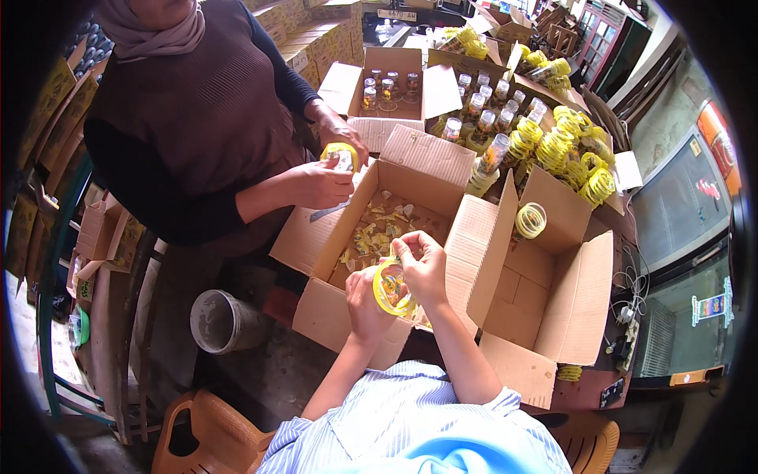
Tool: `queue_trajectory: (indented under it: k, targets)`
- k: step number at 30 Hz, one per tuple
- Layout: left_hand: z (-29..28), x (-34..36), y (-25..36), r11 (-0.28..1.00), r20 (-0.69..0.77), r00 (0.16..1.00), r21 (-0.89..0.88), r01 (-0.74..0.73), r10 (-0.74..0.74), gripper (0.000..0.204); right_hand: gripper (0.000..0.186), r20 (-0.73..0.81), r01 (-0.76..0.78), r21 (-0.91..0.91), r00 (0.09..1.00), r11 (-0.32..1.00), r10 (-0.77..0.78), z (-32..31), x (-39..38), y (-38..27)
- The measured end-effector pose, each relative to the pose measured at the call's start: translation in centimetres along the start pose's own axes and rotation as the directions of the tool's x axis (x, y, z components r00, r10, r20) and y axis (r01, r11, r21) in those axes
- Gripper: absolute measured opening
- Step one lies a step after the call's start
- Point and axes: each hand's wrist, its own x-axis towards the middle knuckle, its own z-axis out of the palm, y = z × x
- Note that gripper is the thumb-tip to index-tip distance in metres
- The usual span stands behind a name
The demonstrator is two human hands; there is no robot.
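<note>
My left hand [367, 304] grips a clear cup-like item with a yellow rim and colourful printed wrapping [390, 294], held over an open cardboard box [335, 237] with torn yellow-and-white scraps [377, 213] in it. My right hand [420, 261] has its fingers pinched at the item's top edge, on a small piece I cannot make out clearly. Across from me a co-worker [181, 118] holds a similar yellow item [339, 158] in both hands.
An open box [580, 308] at right has yellow rings [530, 220] on its flap side. Behind are boxed glasses [388, 91] and stacked yellow-ringed glasses [564, 150]. A bucket [217, 316] stands lower left; cables [628, 288] lie at right; plastic chairs [201, 434] are near me.
</note>
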Motion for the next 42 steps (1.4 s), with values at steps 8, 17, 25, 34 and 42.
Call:
queue_trajectory:
  k: [8, 17, 25, 34, 42]
  targets:
    - [-1.6, 0.5, 0.6, 0.748, 0.412, 0.885, -0.512, 0.423, -0.218, 0.069, 0.010, 0.345, 0.040, -0.024, 0.938, 0.999, -0.030, -2.6, 2.0, 0.8]
    - [-3.1, 3.5, 0.4, 0.728, 0.558, 0.827, -0.538, 0.424, -0.069, 0.065, 0.015, 0.437, 0.153, -0.068, 0.893, 0.986, -0.109, -3.3, 2.0, -0.2]
    - [-3.1, 3.7, 1.2, 0.829, 0.553, 0.824, -0.401, 0.390, -0.120, 0.054, 0.018, 0.608, 0.666, -0.442, 0.715, 0.600, -0.345, -4.2, 0.8, -3.4]
    - [-1.6, 2.9, 1.6, 0.909, 0.370, 0.918, -0.320, 0.268, -0.140, 0.055, 0.009, 0.329, 0.422, -0.385, 0.894, 0.821, -0.304, -3.2, 0.6, -1.2]
    - [-0.1, 1.6, 0.6, 0.976, 0.207, 0.975, -0.187, 0.113, -0.073, 0.066, 0.006, 0.102, 0.429, -0.369, 0.900, 0.824, -0.423, -1.4, -0.1, 0.5]
